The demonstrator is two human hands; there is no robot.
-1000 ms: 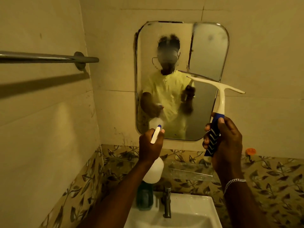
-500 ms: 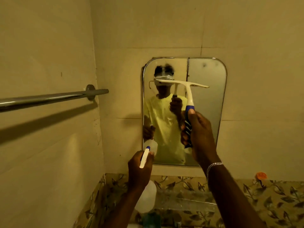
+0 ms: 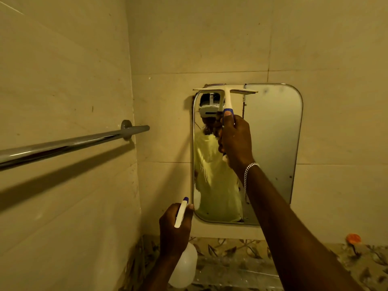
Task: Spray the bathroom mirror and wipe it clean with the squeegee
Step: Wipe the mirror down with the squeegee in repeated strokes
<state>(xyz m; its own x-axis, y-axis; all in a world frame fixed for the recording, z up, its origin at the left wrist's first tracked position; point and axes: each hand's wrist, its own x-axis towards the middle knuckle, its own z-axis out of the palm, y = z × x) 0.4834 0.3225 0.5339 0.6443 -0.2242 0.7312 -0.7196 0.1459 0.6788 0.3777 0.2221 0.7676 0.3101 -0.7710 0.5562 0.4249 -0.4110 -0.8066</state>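
Both forearms come up bare, no sleeves reaching the wrists. On the right wrist there's a silver chain bracelet (image 3: 251, 167), its links catching the light, sitting just below the right hand (image 3: 235, 139). The left hand (image 3: 174, 225) shows no ring, no watch, no band that I can make out.
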